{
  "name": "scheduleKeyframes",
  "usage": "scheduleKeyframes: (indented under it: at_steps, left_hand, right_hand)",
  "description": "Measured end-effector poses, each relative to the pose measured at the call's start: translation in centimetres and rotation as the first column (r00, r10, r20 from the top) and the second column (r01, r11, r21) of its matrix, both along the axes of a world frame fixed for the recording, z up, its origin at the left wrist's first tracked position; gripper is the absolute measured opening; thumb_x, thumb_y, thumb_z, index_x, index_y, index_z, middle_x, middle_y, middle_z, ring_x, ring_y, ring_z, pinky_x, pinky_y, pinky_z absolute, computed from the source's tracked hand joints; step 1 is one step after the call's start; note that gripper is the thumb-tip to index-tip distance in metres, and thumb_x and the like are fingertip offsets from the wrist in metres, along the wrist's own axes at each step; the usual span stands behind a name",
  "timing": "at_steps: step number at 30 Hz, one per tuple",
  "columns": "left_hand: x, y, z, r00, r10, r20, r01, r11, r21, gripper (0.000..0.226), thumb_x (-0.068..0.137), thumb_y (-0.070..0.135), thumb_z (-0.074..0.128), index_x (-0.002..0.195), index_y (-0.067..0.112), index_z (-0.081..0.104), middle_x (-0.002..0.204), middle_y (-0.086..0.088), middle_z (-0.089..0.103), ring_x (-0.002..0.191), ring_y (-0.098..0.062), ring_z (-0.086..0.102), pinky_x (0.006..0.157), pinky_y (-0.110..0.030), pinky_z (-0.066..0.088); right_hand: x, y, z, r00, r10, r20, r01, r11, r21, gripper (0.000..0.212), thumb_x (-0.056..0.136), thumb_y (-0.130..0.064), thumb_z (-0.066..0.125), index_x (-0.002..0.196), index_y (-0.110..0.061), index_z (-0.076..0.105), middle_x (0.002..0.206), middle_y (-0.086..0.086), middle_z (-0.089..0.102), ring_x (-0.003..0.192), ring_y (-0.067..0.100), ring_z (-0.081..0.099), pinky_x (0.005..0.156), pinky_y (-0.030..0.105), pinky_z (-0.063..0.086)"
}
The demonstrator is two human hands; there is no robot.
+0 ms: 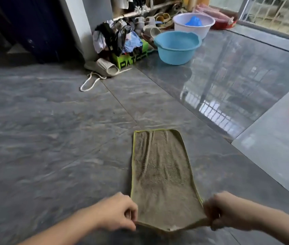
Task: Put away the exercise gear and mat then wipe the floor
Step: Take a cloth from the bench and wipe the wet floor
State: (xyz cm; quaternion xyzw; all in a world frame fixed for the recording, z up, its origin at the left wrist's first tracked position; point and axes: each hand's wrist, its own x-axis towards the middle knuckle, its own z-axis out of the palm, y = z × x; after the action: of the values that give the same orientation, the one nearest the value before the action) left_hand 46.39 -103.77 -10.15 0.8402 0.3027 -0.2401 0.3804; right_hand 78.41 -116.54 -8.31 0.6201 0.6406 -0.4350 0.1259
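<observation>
Cloth (161, 174) lay flat on floor (52, 129), stretching toward 12 o'clock. Left hand (120, 212) and right hand (226, 211) each pinched a near corner. Risk: uneven pull could bunch the cloth; wet tile toward 2 o'clock might be slippery.

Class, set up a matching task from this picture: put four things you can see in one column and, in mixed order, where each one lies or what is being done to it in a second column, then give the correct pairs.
Column one:
1. cloth
2. blue basin
3. white cord
4. pale basin

Column two:
A. holds something blue inside
B. lies looped on the floor near a slipper
C. spread flat, near corners held by the left hand and right hand
D. stands beside the green box

Pairs: 1-C, 2-D, 3-B, 4-A
</observation>
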Motion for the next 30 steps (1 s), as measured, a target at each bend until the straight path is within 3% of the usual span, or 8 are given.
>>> scheduleKeyframes:
  at_steps: [4,8,11,14,18,22,26,30]
  left_hand:
    - [2.5,6.9,-2.6,0.934,0.3,0.192,-0.33,0.932,0.149,0.007,0.076,0.027,0.077,0.078,0.025,0.071,0.062,0.016,0.059,0.063,0.003,0.057,0.067,-0.019,0.047]
    - [6.5,14.9,-4.7,0.756,0.565,0.332,-0.649,0.712,0.267,0.014,0.073,0.033,0.077,0.066,0.033,0.065,0.067,0.015,0.065,0.073,-0.012,0.064,0.072,-0.03,0.054]
    - [9.7,19.1,-6.1,0.68,0.653,0.334,-0.733,0.584,0.349,0.01,0.075,0.036,0.075,0.072,0.031,0.068,0.078,0.01,0.068,0.082,-0.017,0.065,0.073,-0.031,0.052]
    - [12.2,20.9,-7.8,0.638,0.702,0.316,-0.759,0.506,0.408,0.009,0.079,0.035,0.075,0.077,0.028,0.07,0.088,0.008,0.07,0.087,-0.019,0.064,0.069,-0.027,0.043]
    - [13.5,21.8,-9.9,0.656,0.698,0.287,-0.735,0.505,0.453,0.011,0.08,0.031,0.075,0.073,0.026,0.067,0.093,0.005,0.069,0.097,-0.021,0.061,0.077,-0.033,0.051]
    - [13.3,22.2,-10.8,0.717,0.65,0.251,-0.673,0.553,0.492,0.014,0.081,0.028,0.074,0.077,0.03,0.06,0.096,0.006,0.068,0.1,-0.02,0.059,0.079,-0.036,0.053]
    - [13.2,22.8,-11.2,0.773,0.601,0.204,-0.617,0.634,0.466,0.022,0.08,0.025,0.076,0.093,0.03,0.059,0.103,0.004,0.067,0.102,-0.021,0.06,0.085,-0.04,0.052]
    - [13.1,23.1,-10.8,0.825,0.55,0.128,-0.528,0.671,0.521,0.011,0.086,0.023,0.069,0.084,0.032,0.064,0.107,0.004,0.063,0.106,-0.02,0.056,0.084,-0.038,0.052]
  right_hand:
    - [2.6,6.2,-3.1,0.972,-0.232,-0.018,0.232,0.96,0.16,0.022,0.072,-0.028,0.076,0.063,-0.033,0.057,0.061,-0.016,0.059,0.056,-0.004,0.054,0.053,0.011,0.037]
    - [4.6,14.2,-5.4,0.825,-0.549,-0.134,0.551,0.73,0.404,0.016,0.078,-0.023,0.076,0.069,-0.029,0.065,0.068,-0.006,0.067,0.059,0.005,0.06,0.05,0.014,0.041]
    - [4.9,19.3,-7.4,0.739,-0.658,-0.146,0.644,0.624,0.442,0.008,0.082,-0.026,0.072,0.079,-0.021,0.067,0.079,0.001,0.068,0.064,0.021,0.065,0.058,0.031,0.054]
    - [5.1,22.0,-9.4,0.715,-0.698,-0.041,0.63,0.617,0.473,0.005,0.08,-0.026,0.068,0.084,-0.023,0.067,0.088,0.001,0.068,0.079,0.026,0.065,0.066,0.036,0.055]
    - [5.9,23.2,-11.0,0.713,-0.7,0.036,0.58,0.618,0.53,0.01,0.079,-0.024,0.067,0.089,-0.023,0.069,0.1,0.004,0.067,0.099,0.029,0.06,0.072,0.038,0.052]
    - [6.2,24.1,-11.5,0.725,-0.688,0.027,0.586,0.638,0.5,0.014,0.08,-0.021,0.066,0.094,-0.02,0.064,0.103,0.004,0.066,0.099,0.027,0.059,0.073,0.037,0.052]
    - [5.5,25.1,-11.8,0.746,-0.665,-0.04,0.609,0.656,0.446,0.035,0.081,-0.026,0.072,0.111,-0.016,0.058,0.104,0.003,0.064,0.096,0.024,0.061,0.078,0.039,0.054]
    - [5.6,25.7,-11.6,0.763,-0.645,-0.032,0.593,0.68,0.431,0.017,0.081,-0.021,0.073,0.097,-0.015,0.072,0.098,0.007,0.071,0.088,0.023,0.065,0.082,0.04,0.056]
